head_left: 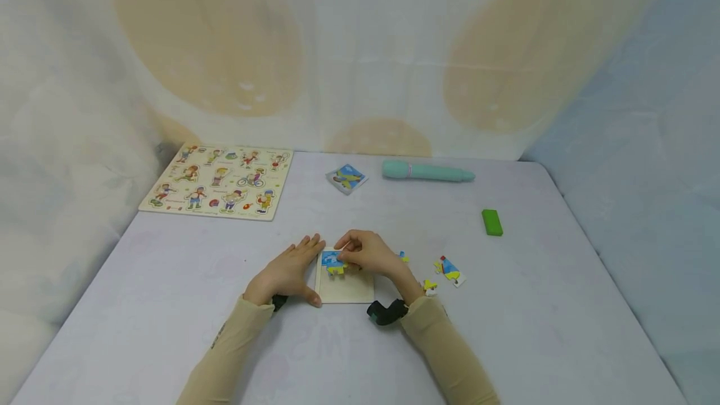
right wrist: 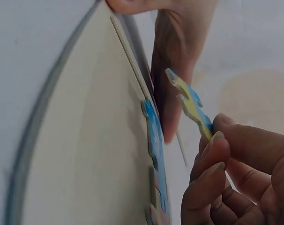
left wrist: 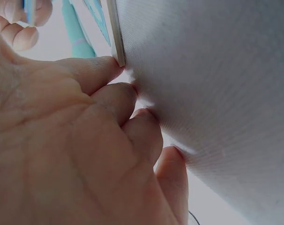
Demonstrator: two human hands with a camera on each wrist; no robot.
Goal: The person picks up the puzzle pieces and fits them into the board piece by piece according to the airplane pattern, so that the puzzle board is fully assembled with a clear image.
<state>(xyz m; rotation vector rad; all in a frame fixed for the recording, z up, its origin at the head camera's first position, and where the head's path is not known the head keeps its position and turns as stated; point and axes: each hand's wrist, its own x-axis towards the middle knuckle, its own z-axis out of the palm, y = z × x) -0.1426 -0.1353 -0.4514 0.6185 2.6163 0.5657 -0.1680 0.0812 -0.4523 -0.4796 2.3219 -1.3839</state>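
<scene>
With the clock face centred on the puzzle tray, we see the white table [head_left: 337, 361] beneath everything. At ten o'clock lies the picture board [head_left: 216, 183], covered in small sports figures. At nine o'clock, we note the left hand [head_left: 288, 274], its fingers extended and clasping nothing, touching the tray's edge. The right hand [head_left: 372, 256] arches in from three o'clock, grasping a puzzle piece between thumb and fingers. The puzzle tray [head_left: 345, 291] is pale, square and wood-coloured; in its eleven o'clock corner, we find joined pieces [head_left: 332, 259], blue above and yellow below, with knobbed lower edges. Between one and two o'clock lies a teal wand [head_left: 429, 172], thicker at its left end. At twelve o'clock, we observe a picture card [head_left: 347, 178] in blue and yellow; between two and three, a green block [head_left: 492, 222]. Near three o'clock, loose pieces [head_left: 452, 270] show blue, yellow, white and a red tip. Smallest is the held piece [right wrist: 194, 105] (best seen from the right wrist): thin, blue and yellow, its edge notched and curved, raised above the tray and tilted.
</scene>
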